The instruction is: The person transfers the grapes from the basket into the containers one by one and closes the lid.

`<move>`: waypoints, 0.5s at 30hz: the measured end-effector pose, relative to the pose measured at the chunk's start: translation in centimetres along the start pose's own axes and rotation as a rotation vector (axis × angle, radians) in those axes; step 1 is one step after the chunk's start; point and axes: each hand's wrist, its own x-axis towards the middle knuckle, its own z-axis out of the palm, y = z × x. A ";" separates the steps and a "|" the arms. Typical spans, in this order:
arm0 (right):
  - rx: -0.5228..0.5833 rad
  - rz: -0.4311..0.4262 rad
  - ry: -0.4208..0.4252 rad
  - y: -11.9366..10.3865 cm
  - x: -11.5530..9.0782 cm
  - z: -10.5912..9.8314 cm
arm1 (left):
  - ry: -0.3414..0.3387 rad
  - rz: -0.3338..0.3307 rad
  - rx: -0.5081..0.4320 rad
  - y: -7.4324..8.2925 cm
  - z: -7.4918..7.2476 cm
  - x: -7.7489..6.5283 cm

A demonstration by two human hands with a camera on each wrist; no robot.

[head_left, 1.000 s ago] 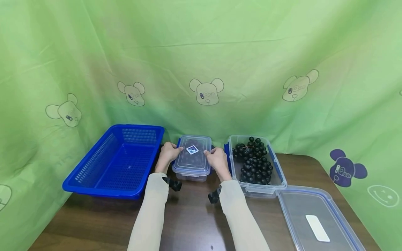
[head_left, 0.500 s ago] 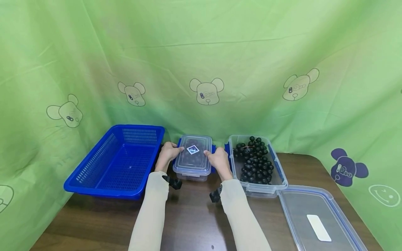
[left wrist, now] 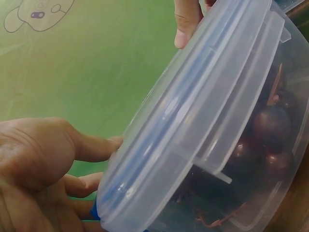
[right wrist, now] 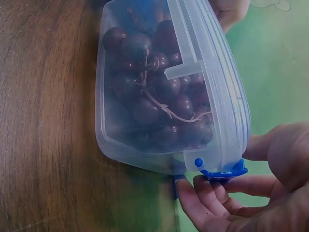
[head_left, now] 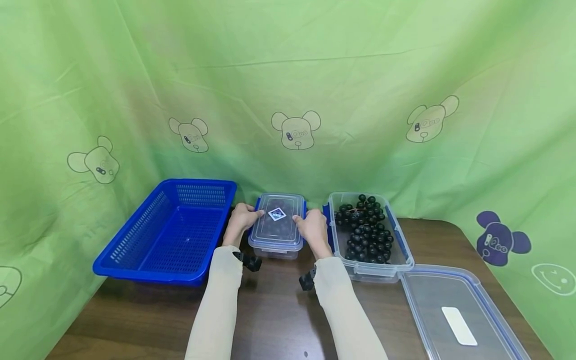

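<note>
A small clear plastic food container (head_left: 276,222), its lid (left wrist: 183,92) on top, stands between both hands. Dark grapes (right wrist: 145,87) on reddish stems show through its walls. On the left, my left hand (head_left: 242,221) grips the container, thumb on the lid's edge and fingers bent down its side. My right hand (head_left: 313,230) grips the opposite side, thumb on the lid. In the right wrist view, its curled fingertips lie under a blue latch (right wrist: 224,171) that sticks out from the rim. The left latch is mostly hidden by the left fingers.
An empty blue basket (head_left: 171,235) stands left. To the right, a larger lidless container (head_left: 373,270) holds black grapes (head_left: 366,235). Its size of clear lid (head_left: 432,305) lies front right on the brown table (head_left: 279,320). A green curtain (head_left: 288,65) hangs behind.
At the container's right side, the blue latch stuck out further half a second ago and shows as a narrower strip now. Both hands keep nearly the same places; the view shifts slightly.
</note>
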 end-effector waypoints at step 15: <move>-0.069 -0.037 0.038 -0.1 0.2 0.3 | 0.022 -0.023 -0.015 -0.2 -0.2 0.1</move>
